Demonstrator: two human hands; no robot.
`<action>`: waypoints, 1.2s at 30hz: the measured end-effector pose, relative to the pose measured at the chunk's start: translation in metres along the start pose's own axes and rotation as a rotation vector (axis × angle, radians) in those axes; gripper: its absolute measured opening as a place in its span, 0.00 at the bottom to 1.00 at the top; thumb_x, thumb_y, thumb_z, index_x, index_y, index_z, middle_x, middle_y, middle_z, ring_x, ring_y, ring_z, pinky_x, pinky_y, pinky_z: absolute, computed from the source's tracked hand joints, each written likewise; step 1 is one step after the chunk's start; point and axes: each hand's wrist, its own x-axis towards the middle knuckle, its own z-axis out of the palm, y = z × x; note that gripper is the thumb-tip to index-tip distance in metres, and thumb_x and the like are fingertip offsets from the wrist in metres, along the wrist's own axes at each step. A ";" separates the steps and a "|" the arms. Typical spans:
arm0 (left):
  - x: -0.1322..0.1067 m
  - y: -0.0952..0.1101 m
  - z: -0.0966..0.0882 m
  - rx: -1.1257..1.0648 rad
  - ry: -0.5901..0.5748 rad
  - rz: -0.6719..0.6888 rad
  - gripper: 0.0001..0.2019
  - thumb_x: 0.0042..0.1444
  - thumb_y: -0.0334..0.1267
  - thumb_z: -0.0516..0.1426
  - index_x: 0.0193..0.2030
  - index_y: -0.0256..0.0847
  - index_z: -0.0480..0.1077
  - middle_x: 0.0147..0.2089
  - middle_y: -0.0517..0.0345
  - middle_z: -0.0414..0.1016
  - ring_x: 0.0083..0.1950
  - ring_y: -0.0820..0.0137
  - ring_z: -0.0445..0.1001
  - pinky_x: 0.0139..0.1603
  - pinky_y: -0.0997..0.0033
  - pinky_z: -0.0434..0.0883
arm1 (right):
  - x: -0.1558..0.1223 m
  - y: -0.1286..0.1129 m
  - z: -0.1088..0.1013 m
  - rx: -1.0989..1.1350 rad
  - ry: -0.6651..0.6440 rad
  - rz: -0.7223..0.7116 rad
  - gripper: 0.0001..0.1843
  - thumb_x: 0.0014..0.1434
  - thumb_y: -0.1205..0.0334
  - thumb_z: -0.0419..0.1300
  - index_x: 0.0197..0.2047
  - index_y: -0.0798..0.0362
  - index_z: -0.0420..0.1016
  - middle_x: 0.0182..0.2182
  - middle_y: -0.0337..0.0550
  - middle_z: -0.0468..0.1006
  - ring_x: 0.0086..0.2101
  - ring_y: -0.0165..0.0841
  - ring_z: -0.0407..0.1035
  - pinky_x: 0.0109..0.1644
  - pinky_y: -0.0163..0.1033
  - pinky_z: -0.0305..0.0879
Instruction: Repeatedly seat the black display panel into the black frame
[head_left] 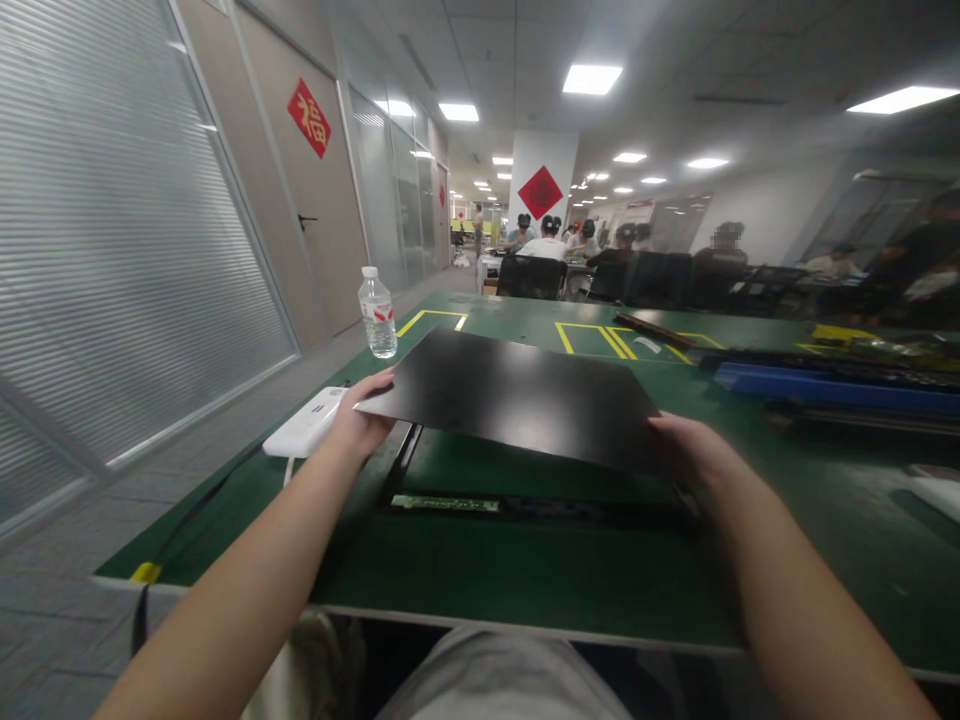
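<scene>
Between my two hands I hold a thin, flat black panel [525,390] by its left and right edges, raised above the table. My left hand [364,420] grips its left corner, thumb near the top edge. At the opposite side my right hand [690,445] is closed on the right edge, its fingers partly hidden beneath. Under the panel lies a dark rectangular frame [570,512] on the green table. A green circuit strip [446,503] shows along the frame's near side. The panel covers much of the frame.
A water bottle [377,315] and a white power bank-like box [306,425] with a cable stand at the left. Blue and black strips [825,385] lie at the right. Yellow tape [592,340] marks the green table [525,590]. Several people sit further back.
</scene>
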 end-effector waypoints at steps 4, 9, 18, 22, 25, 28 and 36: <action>-0.001 0.002 0.000 0.077 -0.013 0.032 0.13 0.40 0.31 0.61 0.37 0.34 0.78 0.32 0.56 0.80 0.27 0.70 0.73 0.30 0.74 0.72 | 0.006 0.004 0.000 0.016 -0.027 0.097 0.11 0.57 0.66 0.56 0.43 0.55 0.76 0.34 0.49 0.82 0.35 0.37 0.77 0.39 0.39 0.74; -0.003 -0.001 0.003 0.184 -0.060 0.040 0.15 0.41 0.33 0.61 0.39 0.36 0.79 0.33 0.56 0.81 0.30 0.67 0.75 0.30 0.73 0.72 | 0.010 0.004 -0.005 -0.069 0.175 0.045 0.21 0.58 0.69 0.56 0.56 0.57 0.68 0.31 0.48 0.81 0.28 0.34 0.75 0.30 0.35 0.71; -0.002 -0.006 0.002 0.261 -0.019 0.073 0.18 0.35 0.34 0.64 0.38 0.35 0.79 0.32 0.55 0.80 0.30 0.67 0.74 0.29 0.73 0.70 | 0.008 0.002 -0.004 -0.222 0.348 -0.014 0.27 0.58 0.69 0.55 0.61 0.55 0.66 0.27 0.48 0.80 0.26 0.34 0.75 0.28 0.34 0.70; -0.001 -0.009 0.000 0.277 0.031 0.092 0.16 0.33 0.34 0.64 0.34 0.36 0.78 0.30 0.57 0.79 0.29 0.68 0.73 0.27 0.73 0.68 | 0.010 0.004 -0.006 -0.290 0.382 -0.016 0.29 0.57 0.67 0.57 0.63 0.54 0.66 0.26 0.46 0.80 0.23 0.32 0.73 0.24 0.31 0.66; 0.000 -0.011 -0.002 0.289 0.034 0.084 0.15 0.33 0.34 0.64 0.33 0.35 0.77 0.29 0.57 0.77 0.29 0.69 0.72 0.27 0.74 0.68 | 0.012 0.006 -0.008 -0.301 0.377 -0.014 0.29 0.57 0.67 0.56 0.63 0.54 0.67 0.25 0.46 0.80 0.22 0.31 0.72 0.24 0.31 0.64; 0.000 -0.011 -0.002 0.298 0.030 0.073 0.16 0.33 0.34 0.64 0.34 0.35 0.77 0.29 0.58 0.77 0.29 0.69 0.72 0.26 0.74 0.67 | 0.014 0.008 -0.009 -0.320 0.377 -0.013 0.29 0.57 0.67 0.56 0.62 0.54 0.68 0.24 0.45 0.79 0.22 0.31 0.72 0.24 0.30 0.63; -0.004 -0.008 0.004 0.319 0.036 0.077 0.18 0.32 0.34 0.65 0.36 0.36 0.76 0.29 0.58 0.77 0.29 0.69 0.72 0.27 0.74 0.67 | 0.019 0.011 -0.009 -0.354 0.401 -0.032 0.28 0.56 0.67 0.58 0.60 0.56 0.69 0.25 0.48 0.80 0.18 0.29 0.67 0.19 0.30 0.54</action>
